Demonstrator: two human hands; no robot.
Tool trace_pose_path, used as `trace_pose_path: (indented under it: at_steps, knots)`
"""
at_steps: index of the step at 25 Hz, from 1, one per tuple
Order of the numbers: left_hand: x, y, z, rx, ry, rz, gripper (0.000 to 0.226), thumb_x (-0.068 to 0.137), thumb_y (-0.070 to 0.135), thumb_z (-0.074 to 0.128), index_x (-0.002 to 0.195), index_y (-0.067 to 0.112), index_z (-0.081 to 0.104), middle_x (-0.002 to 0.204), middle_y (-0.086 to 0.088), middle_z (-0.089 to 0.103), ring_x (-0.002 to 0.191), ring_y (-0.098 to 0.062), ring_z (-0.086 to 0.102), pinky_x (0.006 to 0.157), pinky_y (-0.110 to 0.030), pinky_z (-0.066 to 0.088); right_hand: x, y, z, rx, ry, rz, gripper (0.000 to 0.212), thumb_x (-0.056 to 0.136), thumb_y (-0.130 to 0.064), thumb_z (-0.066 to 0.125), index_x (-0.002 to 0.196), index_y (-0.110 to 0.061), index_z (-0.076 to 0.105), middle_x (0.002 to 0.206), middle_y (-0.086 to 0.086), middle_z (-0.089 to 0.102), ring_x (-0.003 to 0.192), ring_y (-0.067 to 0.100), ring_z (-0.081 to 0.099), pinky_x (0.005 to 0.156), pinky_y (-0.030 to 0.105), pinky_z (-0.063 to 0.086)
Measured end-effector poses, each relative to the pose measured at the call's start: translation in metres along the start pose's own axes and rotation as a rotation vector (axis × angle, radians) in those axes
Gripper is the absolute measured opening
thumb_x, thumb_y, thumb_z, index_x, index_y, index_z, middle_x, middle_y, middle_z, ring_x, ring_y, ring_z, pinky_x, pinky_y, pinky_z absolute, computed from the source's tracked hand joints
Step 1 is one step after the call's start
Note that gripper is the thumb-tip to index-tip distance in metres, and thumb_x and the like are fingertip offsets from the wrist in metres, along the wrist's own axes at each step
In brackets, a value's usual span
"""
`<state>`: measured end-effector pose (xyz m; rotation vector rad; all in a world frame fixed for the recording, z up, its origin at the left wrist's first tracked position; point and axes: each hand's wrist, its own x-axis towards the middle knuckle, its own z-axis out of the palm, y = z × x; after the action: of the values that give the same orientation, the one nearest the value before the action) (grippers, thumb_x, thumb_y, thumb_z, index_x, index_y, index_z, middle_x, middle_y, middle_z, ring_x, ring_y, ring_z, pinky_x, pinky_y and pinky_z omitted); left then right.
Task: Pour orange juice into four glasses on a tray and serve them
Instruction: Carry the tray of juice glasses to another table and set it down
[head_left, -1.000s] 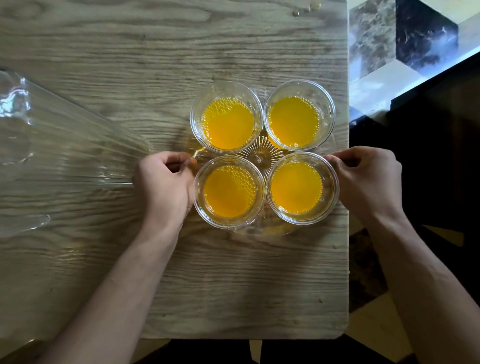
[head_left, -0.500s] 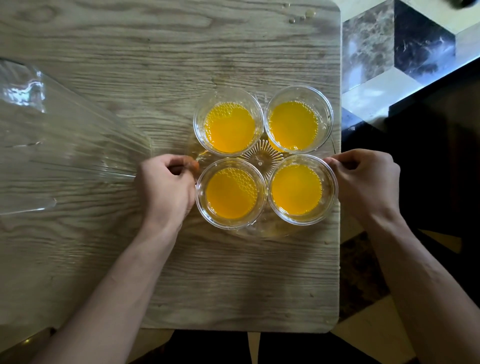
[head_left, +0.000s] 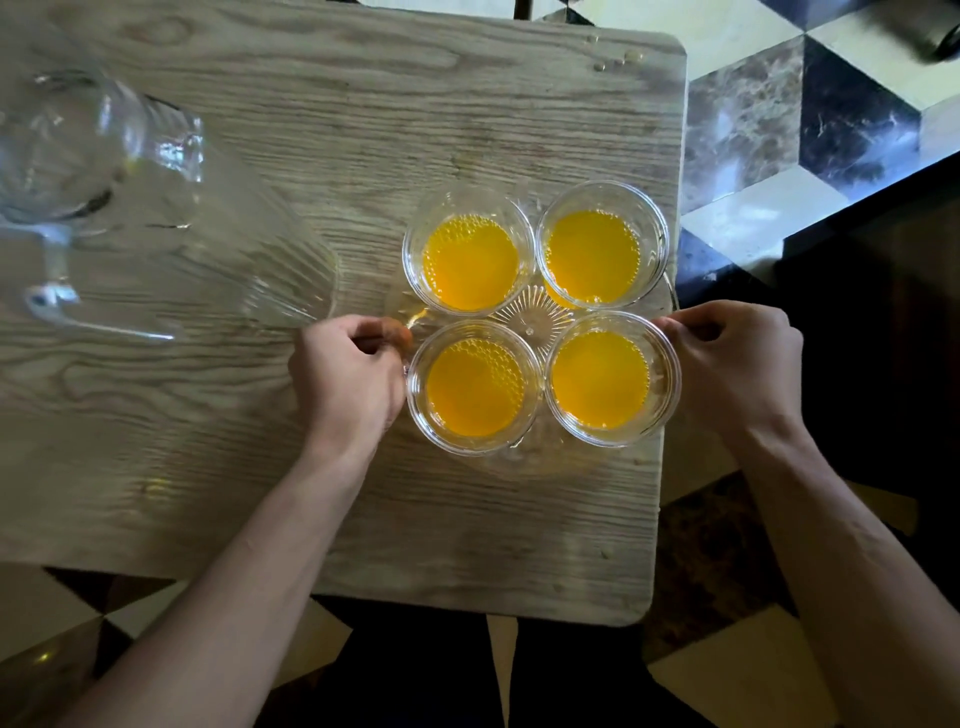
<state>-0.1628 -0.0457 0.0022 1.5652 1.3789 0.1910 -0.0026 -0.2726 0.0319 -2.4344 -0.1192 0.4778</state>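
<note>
Both hands (head_left: 347, 379) (head_left: 737, 364) gripping tray (head_left: 527, 317) w/ 4 full glasses (head_left: 470, 260)

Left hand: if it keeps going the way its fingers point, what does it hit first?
Probably the near-left glass: the left hand grips the tray rim, fingers pointing right, the glass right beside them. Height gap unclear.
</note>
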Motion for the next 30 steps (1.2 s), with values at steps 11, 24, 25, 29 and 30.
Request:
trace_pose_path:
  at_steps: [11, 24, 25, 29, 30]
  knots:
    - [-0.065, -0.001, -0.031, -0.049, 0.151, -0.092, 0.034, 0.081, 0.000, 0.085, 0.064, 0.028, 0.075, 0.073, 0.001, 0.081, 0.078, -0.025, 0.080, 0.086, -0.050, 0.067, -0.024, -0.021, -0.032, -0.007, -0.133, -0.134, 0.020, 0.091, -0.019, 0.075, 0.097, -0.001, 0.079, 0.060, -0.013, 0.059, 0.040, -0.018, 0.054, 0.035, 0.001, 0.035]
    - [-0.163, -0.023, -0.088, -0.230, 0.406, -0.256, 0.021, 0.091, 0.004, 0.081, 0.079, 0.019, 0.075, 0.078, 0.004, 0.075, 0.064, -0.002, 0.069, 0.050, -0.007, 0.047, -0.067, -0.063, -0.032, -0.101, -0.341, -0.319, 0.007, 0.088, -0.018, 0.077, 0.081, -0.018, 0.078, 0.060, -0.014, 0.066, 0.038, -0.010, 0.059, 0.037, 0.005, 0.039]
    - [-0.170, -0.026, -0.093, -0.270, 0.422, -0.267, 0.022, 0.091, 0.001, 0.080, 0.079, 0.018, 0.075, 0.077, 0.005, 0.075, 0.058, 0.000, 0.068, 0.047, -0.004, 0.045, -0.072, -0.066, -0.029, -0.115, -0.351, -0.335, 0.007, 0.088, -0.019, 0.077, 0.081, -0.019, 0.078, 0.060, -0.014, 0.066, 0.038, -0.011, 0.058, 0.038, 0.004, 0.038]
    - [-0.200, -0.041, -0.113, -0.377, 0.463, -0.320, 0.036, 0.092, -0.010, 0.073, 0.070, 0.018, 0.070, 0.057, 0.013, 0.067, 0.046, 0.008, 0.063, 0.045, -0.002, 0.044, -0.092, -0.078, -0.016, -0.147, -0.431, -0.410, 0.005, 0.089, -0.015, 0.075, 0.087, -0.014, 0.079, 0.061, -0.014, 0.065, 0.039, -0.012, 0.058, 0.035, 0.002, 0.035]
    - [-0.206, -0.048, -0.121, -0.402, 0.491, -0.333, 0.038, 0.093, -0.010, 0.072, 0.069, 0.019, 0.069, 0.062, 0.012, 0.068, 0.053, 0.004, 0.067, 0.047, -0.001, 0.045, -0.099, -0.083, -0.011, -0.150, -0.461, -0.429, 0.005, 0.089, -0.014, 0.075, 0.086, -0.014, 0.079, 0.061, -0.013, 0.066, 0.039, -0.009, 0.059, 0.035, 0.004, 0.036]
